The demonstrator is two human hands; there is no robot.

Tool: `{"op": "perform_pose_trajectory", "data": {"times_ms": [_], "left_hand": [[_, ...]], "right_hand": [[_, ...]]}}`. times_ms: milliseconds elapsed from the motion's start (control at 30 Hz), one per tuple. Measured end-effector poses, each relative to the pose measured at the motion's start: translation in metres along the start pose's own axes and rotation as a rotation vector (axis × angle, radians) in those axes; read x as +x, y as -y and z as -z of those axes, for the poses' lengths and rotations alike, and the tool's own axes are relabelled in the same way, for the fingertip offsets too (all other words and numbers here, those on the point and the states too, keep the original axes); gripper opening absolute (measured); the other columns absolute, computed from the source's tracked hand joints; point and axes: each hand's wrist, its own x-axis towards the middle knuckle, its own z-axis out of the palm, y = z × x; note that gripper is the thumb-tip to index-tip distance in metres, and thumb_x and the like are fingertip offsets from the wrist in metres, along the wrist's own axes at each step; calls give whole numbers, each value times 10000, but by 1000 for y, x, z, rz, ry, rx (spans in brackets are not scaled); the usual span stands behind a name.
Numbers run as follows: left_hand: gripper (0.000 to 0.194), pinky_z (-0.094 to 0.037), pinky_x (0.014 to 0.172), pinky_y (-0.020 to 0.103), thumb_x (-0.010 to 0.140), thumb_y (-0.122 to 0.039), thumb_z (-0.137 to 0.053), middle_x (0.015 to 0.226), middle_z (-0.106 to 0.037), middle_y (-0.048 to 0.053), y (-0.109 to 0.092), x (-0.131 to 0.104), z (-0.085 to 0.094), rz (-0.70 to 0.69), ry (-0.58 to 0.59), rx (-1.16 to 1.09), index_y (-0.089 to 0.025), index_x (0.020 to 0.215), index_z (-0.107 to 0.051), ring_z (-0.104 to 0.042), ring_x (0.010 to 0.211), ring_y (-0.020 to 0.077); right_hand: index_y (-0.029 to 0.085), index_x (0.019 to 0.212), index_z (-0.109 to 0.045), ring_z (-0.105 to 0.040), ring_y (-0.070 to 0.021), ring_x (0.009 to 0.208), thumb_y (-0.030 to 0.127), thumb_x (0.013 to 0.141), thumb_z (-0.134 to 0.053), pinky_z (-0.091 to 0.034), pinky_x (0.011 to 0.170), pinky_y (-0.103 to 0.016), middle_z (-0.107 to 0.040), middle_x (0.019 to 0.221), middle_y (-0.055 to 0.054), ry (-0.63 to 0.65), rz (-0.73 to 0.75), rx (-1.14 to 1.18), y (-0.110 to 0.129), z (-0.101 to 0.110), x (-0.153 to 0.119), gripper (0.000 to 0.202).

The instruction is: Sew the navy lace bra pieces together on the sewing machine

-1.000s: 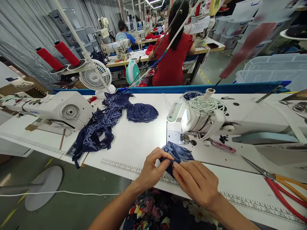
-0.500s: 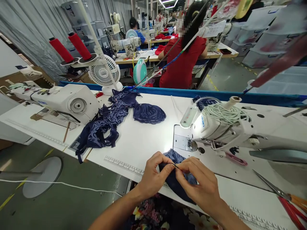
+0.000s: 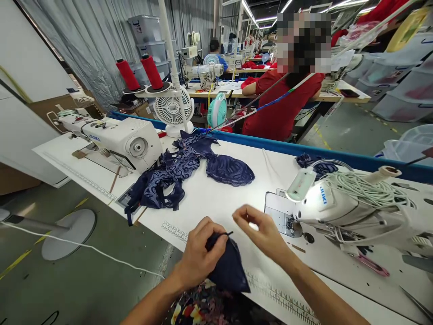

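My left hand (image 3: 204, 248) is closed on a navy bra cup (image 3: 231, 266) near the table's front edge. A short, dark narrow end of it sticks out past the thumb. To the right and apart from the cup, my right hand (image 3: 259, 228) is raised with thumb and fingertips drawn together. Whatever may be between those fingertips is too small to make out. Beyond my hands lies another navy lace cup (image 3: 230, 169), beside a heap of navy lace pieces (image 3: 169, 174).
A sewing machine (image 3: 352, 203) stands at the right, with pink-handled snips (image 3: 372, 265) beside it and scissors (image 3: 417, 302) near the edge. Another sewing machine (image 3: 125, 140) is at the left. A white fan (image 3: 173, 108) stands behind the heap. Across the blue table edge sits a person in red (image 3: 274, 108).
My right hand has let go of the cup and moved up and away. My left hand keeps the cup, shifted left with its point hanging lower. The view has turned a little.
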Motion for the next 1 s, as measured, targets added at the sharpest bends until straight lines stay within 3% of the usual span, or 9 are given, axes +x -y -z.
{"op": "perform_pose_trajectory", "data": {"times_ms": [133,233,367,567,667,733,833,900,1000], "left_hand": [[121,-377,651,242,888,-220,-550,745,-517,-10,3,2,14,175,-49,-110,-186,776,-581,-491,690,119],[117,-371,662,244,878,-229,-561,743,-513,-12,6,0,19,215,-46,-143,-185,774,-588,-487,697,121],[138,-371,674,254,899,-256,-555,759,-519,-3,12,-8,29,239,-42,-125,-188,788,-601,-496,716,132],[152,-401,684,261,913,-286,-566,775,-529,13,20,-12,40,221,-47,-94,-191,813,-628,-515,732,145],[98,-438,754,272,899,-242,-581,851,-529,33,16,0,38,95,-61,-59,-202,852,-657,-544,820,162],[97,-456,820,293,889,-208,-584,1049,-548,73,11,13,34,-2,-64,-17,-208,872,-679,-571,895,172],[106,-473,844,302,877,-184,-593,1402,-426,94,4,35,25,-100,27,10,-206,877,-696,-614,913,163],[83,-479,824,287,859,-171,-612,1321,-525,92,4,48,16,-133,147,-46,-198,856,-690,-626,891,161],[69,-464,776,263,842,-153,-609,889,-649,35,10,57,1,-98,241,-121,-188,804,-654,-607,827,159]], "right_hand": [[195,939,-622,-552,-215,868,303,908,-443,-431,761,-364,-633,943,-86,-271,31,-279,-35,-3,70,211],[202,928,-651,-503,-277,995,273,849,-517,-364,839,-431,-625,1028,-112,-316,49,-361,-51,-8,109,171],[211,706,-628,-507,-258,907,243,804,-533,-337,805,-421,-629,866,-76,-319,52,-386,-59,-12,132,140],[205,807,-565,-500,-255,925,304,867,-407,-367,787,-395,-608,945,-102,-480,18,-316,-53,5,146,196],[215,848,-522,-518,-230,850,316,899,-390,-374,748,-364,-599,873,-75,-412,63,-288,-29,8,130,174],[227,853,-513,-505,-177,694,334,920,-410,-377,664,-314,-571,754,-18,-259,117,-260,-8,6,106,163],[235,838,-492,-415,-127,560,392,965,-395,-362,558,-266,-483,647,34,-27,151,-172,17,4,60,224],[230,834,-492,-393,-116,563,425,982,-384,-358,539,-255,-460,649,36,61,115,-53,22,9,30,267],[227,971,-554,-434,-116,597,485,958,-445,-376,533,-252,-494,704,23,50,-7,63,10,24,-8,281]]}}
